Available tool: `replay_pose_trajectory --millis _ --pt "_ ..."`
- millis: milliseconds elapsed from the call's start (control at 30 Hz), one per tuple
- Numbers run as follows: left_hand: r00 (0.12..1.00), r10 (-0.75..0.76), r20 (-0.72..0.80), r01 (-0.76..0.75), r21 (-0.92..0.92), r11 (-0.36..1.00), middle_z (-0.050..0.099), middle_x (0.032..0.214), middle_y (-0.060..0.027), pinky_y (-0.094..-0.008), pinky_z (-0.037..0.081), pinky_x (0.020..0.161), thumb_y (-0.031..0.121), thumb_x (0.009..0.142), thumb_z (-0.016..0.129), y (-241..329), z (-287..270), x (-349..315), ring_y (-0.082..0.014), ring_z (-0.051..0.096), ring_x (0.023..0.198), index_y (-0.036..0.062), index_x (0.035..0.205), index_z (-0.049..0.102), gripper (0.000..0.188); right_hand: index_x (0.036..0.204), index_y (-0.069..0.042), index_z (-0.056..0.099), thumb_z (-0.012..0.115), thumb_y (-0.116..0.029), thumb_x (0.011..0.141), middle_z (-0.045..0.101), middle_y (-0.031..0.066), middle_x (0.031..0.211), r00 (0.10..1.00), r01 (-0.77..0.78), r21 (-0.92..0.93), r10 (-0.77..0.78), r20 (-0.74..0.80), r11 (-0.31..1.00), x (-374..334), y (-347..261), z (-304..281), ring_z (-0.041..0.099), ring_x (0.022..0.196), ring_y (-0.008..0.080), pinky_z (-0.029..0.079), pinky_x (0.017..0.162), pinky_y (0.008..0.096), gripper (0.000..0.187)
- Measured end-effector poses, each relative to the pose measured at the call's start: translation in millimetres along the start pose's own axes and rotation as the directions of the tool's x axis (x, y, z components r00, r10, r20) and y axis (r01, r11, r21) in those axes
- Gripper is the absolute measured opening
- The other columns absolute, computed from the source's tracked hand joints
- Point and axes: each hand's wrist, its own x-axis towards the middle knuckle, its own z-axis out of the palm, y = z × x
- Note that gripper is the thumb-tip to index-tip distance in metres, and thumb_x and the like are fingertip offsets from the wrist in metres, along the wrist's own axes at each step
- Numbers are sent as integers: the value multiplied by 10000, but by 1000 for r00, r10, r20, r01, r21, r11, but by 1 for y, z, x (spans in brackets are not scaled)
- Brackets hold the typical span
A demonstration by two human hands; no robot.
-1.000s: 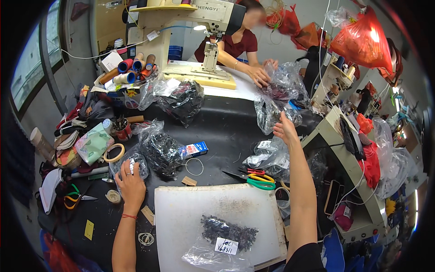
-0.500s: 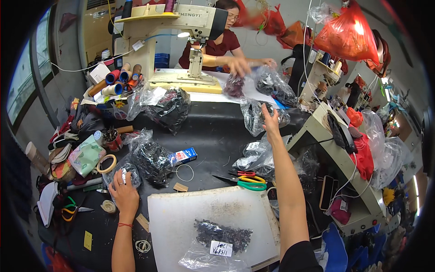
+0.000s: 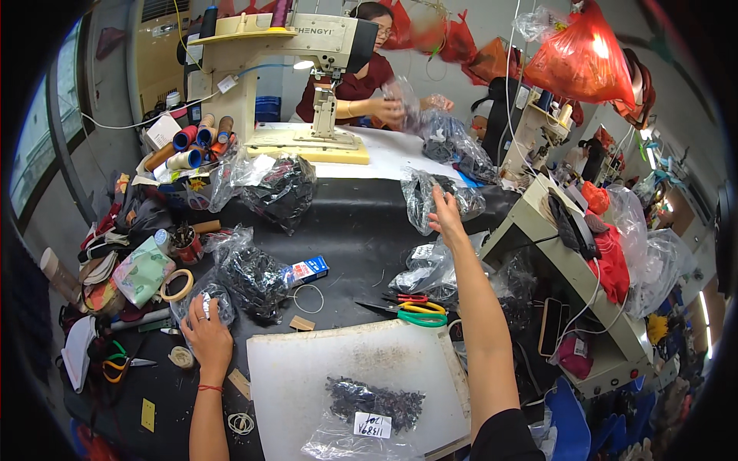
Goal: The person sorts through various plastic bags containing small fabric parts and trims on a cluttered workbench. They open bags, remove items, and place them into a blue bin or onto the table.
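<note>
My left hand (image 3: 206,338) lies with fingers stretched over a small clear plastic bag (image 3: 219,295) on the black work surface. My right hand (image 3: 447,213) reaches far across, fingers extended, just beside a clear bag with dark contents (image 3: 421,206); whether the fingertips touch it, I cannot tell. In front of me, on a white cutting board (image 3: 292,376), sits an opened-out clear bag of small dark pieces (image 3: 373,403) with a white handwritten label. A larger bag of dark pieces (image 3: 250,280) stands beyond my left hand.
Scissors (image 3: 423,313) lie near my right forearm, others (image 3: 119,365) at the left. A sewing machine (image 3: 327,115) stands at the back. Across the table a co-worker's hand (image 3: 388,111) holds a clear bag. Thread spools (image 3: 186,159), tape (image 3: 177,285) and a machine housing (image 3: 538,230) flank the surface.
The co-worker's hand has lifted a bag of dark pieces from the white tabletop. The whole view has shifted slightly. My hands stay nearly where they were.
</note>
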Motion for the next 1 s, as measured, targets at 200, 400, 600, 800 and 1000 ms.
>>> replay_pose_trajectory --millis 200,400,600,800,1000 --pt "1000 16 -19 -16 21 1000 421 1314 -135 -464 264 998 81 715 608 0 0 0 -281 345 1274 85 1176 482 478 1448 -73 165 491 -707 782 363 198 1377 1000 22 -29 -22 -15 999 10 12 0 542 1032 286 479 797 390 976" --pt "1000 0 -1 0 -15 1000 420 1313 -135 -468 265 997 81 709 615 3 2 1 -285 346 1273 86 1175 484 484 1445 -79 168 518 -680 792 324 204 1387 1000 -17 -40 17 7 999 10 6 -1 500 1093 308 465 815 399 954" --pt "999 1 -54 -1 -8 1000 430 1303 -136 -484 270 987 84 717 597 -5 -2 0 -296 355 1263 89 1172 486 469 1447 -79 115 607 -638 761 334 205 1401 998 58 -77 -58 8 995 10 -15 10 509 1075 331 497 772 399 1013" --pt "1000 8 -16 -9 -20 1000 441 1310 -104 -453 282 975 99 715 602 4 5 5 -249 378 1253 126 1186 495 484 1461 -222 20 615 -629 760 309 256 1382 999 46 6 -46 -3 999 20 -5 -8 545 1041 349 505 727 422 1006" --pt "1000 10 1 -10 53 999 438 1307 -85 -456 297 961 114 738 607 -4 7 -1 -241 377 1253 140 1197 498 472 1469 -168 84 425 -695 832 255 286 1415 996 -40 -43 44 84 998 -1 -19 -3 530 1107 340 487 809 380 894"
